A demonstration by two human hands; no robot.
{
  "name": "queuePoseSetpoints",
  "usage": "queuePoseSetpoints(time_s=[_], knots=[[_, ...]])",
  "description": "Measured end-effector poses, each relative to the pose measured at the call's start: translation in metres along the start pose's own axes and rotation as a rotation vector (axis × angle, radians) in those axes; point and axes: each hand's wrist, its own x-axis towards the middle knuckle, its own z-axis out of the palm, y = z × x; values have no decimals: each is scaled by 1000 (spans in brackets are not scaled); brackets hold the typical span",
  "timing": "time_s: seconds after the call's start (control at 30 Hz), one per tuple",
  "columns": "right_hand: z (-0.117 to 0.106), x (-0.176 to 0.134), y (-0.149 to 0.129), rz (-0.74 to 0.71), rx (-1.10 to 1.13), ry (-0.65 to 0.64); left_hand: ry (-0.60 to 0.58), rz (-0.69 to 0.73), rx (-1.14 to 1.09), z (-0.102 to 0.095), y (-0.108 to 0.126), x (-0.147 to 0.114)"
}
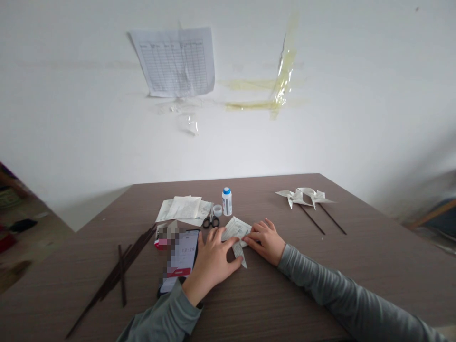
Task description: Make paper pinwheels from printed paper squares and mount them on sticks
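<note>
A partly folded paper pinwheel (235, 229) of printed white paper lies on the table in front of me, one pointed blade towards me. My left hand (213, 254) reaches over its left side, with index finger and thumb on either side of the near blade and the other fingers spread. From the right, my right hand (266, 241) pinches the paper close to its middle, fingers curled. Fingertips hide part of the centre. Just beyond the paper are black-handled scissors (211, 222), a small clear cap or cup (217, 210) and a white bottle with a blue cap (227, 202).
Two pinwheels on dark sticks (306, 197) lie at the back right. Paper sheets (185, 209) are stacked at the back left. A phone (181, 261) lies beside my left forearm, near a small red and white packet (164, 240) and a bundle of dark sticks (117, 270).
</note>
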Motion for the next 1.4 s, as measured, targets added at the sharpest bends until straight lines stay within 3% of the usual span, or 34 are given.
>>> queuePoseSetpoints(time_s=[0.3, 0.5, 0.8, 1.2, 1.4], knots=[[9, -2, 9, -31, 101, 91, 21, -1, -3, 5, -3, 0], [19, 1, 11, -29, 23, 110, 3, -13, -11, 3, -1, 1], [11, -2, 11, -88, 33, 145, -36, -19, 8, -3, 1, 0], [19, 0, 16, -38, 104, 109, 71, 13, 15, 11, -4, -1], [33, 2, 19, -13, 77, 178, 103, 40, -7, 19, -10, 1]])
